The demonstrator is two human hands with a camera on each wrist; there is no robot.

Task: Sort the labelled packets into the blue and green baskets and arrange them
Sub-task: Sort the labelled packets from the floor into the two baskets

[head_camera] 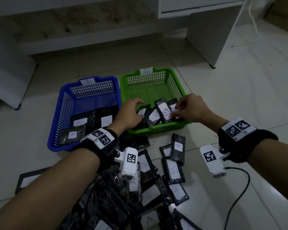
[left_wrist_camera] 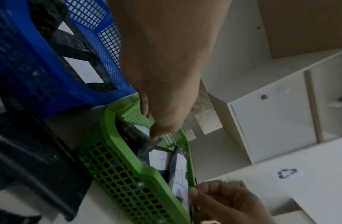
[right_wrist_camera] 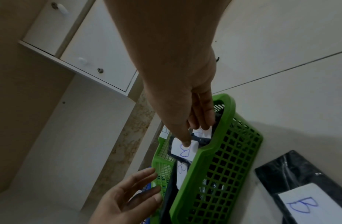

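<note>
You are working both hands inside the green basket [head_camera: 158,129], apparently squaring up the B packets [head_camera: 165,112] standing there. Your right hand [head_camera: 189,108] is pressing extended fingertips [right_wrist_camera: 186,143] onto a label; your left hand [head_camera: 129,113] is lying loosely open on the stack, gripping nothing. A-labelled packets are lying in the blue basket [head_camera: 56,117] alongside. Unsorted packets [head_camera: 173,170] are lying scattered across the pale tiled floor [head_camera: 248,97], with white cabinets [right_wrist_camera: 93,50] standing behind.
</note>
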